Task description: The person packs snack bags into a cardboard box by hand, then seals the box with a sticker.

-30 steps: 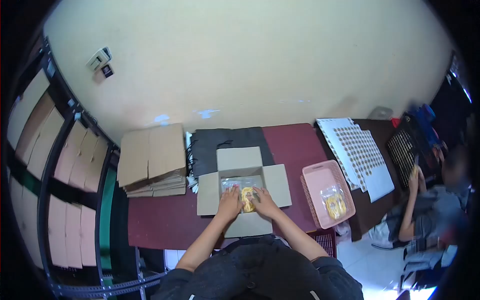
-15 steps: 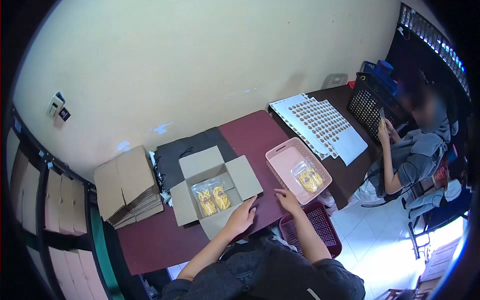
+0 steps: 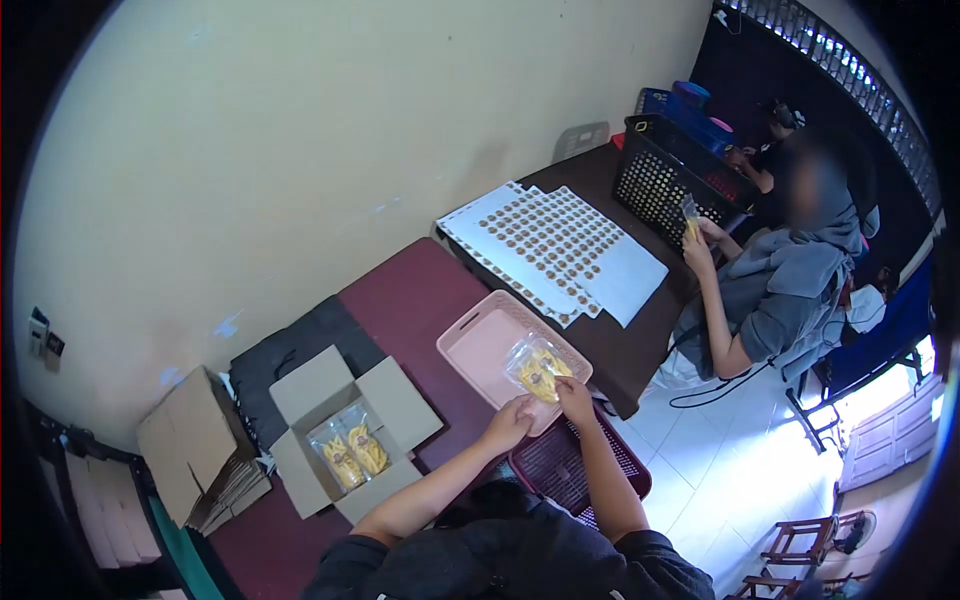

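the dark red, flat worktop [image 3: 415,295] runs from the near left to the middle, and a dark brown, flat worktop [image 3: 622,365] is at its right. at the far right, a person in gray [image 3: 790,290] sits and holds up a small clear bag [image 3: 690,215]. big white paper sheets with rows of round brown stickers [image 3: 550,245] lie on the brown worktop, near a black plastic crate with holes [image 3: 645,190]. on the left of the red worktop is an open brown cardboard box [image 3: 400,400], with its flaps out. a pile of flat brown cardboard [image 3: 190,440] is to its left, and black folded cloth [image 3: 300,352] is on its far side. a pink plastic basket [image 3: 480,350] is at the right end of the red worktop, and a dark red plastic basket [image 3: 575,475] is lower, on its near side. two clear plastic packs of yellow pieces [image 3: 350,455] lie side by side in the box. more clear yellow packs [image 3: 538,368] are in the pink basket. the right hand [image 3: 575,400] touches their near right edge; i cannot tell how tight. the left hand [image 3: 510,422] is at the basket's near rim, and i cannot tell if it is wide or narrow.
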Demonstrator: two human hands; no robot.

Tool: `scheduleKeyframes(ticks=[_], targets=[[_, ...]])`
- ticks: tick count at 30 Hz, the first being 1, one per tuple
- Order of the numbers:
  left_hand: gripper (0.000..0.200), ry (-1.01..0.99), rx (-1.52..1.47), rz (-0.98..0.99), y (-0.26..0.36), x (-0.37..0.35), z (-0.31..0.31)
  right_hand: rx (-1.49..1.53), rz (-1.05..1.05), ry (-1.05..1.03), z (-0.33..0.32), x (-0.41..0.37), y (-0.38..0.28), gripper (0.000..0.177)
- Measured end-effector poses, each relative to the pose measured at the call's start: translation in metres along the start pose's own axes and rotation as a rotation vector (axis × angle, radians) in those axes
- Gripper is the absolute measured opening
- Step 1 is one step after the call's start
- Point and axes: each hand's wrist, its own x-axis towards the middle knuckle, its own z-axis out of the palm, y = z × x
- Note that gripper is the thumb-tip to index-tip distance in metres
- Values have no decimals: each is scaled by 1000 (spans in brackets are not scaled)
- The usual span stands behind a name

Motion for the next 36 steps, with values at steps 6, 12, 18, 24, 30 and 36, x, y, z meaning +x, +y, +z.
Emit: scheduleKeyframes(ticks=[6, 12, 18, 24, 30, 36], targets=[[95, 55, -632, -695, -45, 78, 24, -227, -201, 13, 15, 39, 31, 32], [115, 267, -664, -794, -63, 97, 20, -258, -52, -47, 26, 44, 16, 43], [33, 148, -760, -680, -2, 81, -2, -92, 59, -268, 30, 56, -3, 43], [28, 616, -238, 69, 52, 47, -35, 494, -152, -245, 46, 25, -79, 29], [24, 725, -334, 261, 122, -23, -71, 639, -198, -526, 53, -38, -179, 20], [30, 856, -233, 244, 123, -88, -97, 534, -320, -693, 71, -91, -217, 28]])
